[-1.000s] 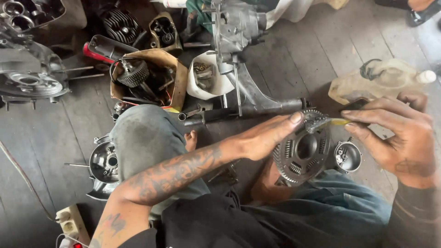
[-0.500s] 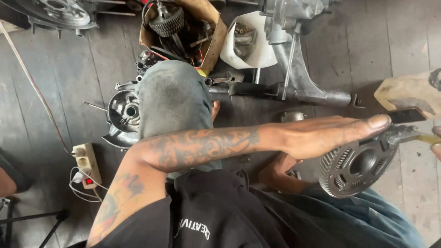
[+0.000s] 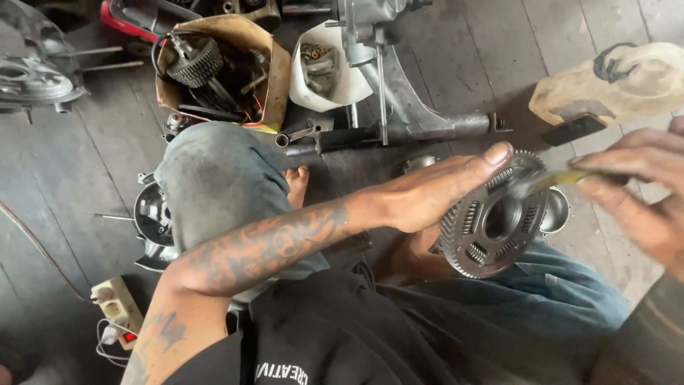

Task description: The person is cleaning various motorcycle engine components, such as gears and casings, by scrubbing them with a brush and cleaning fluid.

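My left hand (image 3: 434, 192) grips a round toothed metal clutch gear (image 3: 491, 217) by its rim, holding it upright over my lap. My right hand (image 3: 638, 192) is closed on a thin yellow-handled tool (image 3: 552, 182) whose blurred tip rests against the gear's upper face. The gear has several slots with springs around a central hole. My raised knee in grey trousers (image 3: 221, 178) sits left of the hands.
A cardboard box (image 3: 274, 68) of engine parts and a white tub (image 3: 353, 85) of small parts stand ahead. A metal engine casing with a long arm (image 3: 406, 107) lies on the plank floor. A power strip (image 3: 114, 303) lies at lower left, a tan container (image 3: 620, 82) at right.
The view has shifted, bringing the gear and both hands back toward the middle. My right hand with the tool has come more fully into view against the gear.
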